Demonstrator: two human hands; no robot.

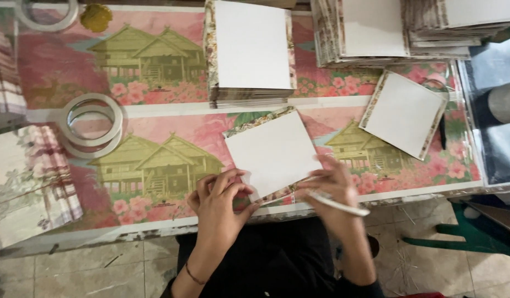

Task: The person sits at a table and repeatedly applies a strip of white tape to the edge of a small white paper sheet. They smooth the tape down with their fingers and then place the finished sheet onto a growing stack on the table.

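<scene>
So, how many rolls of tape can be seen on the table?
3, though more may be hidden: two tape rolls stacked at the left of the table, and a third roll at the top left corner, partly cut off.

We see white card (272,153) with near corner hidden under left hand (219,201) and right hand (333,185). Right hand blurred; thin white tool (337,203) in it too blurred to name. Tape roll (48,14) and card stacks (415,27) cut by top edge. Patterned paper pile (23,182) cut by left edge. We cannot tell object under tilted card (404,113).
</scene>
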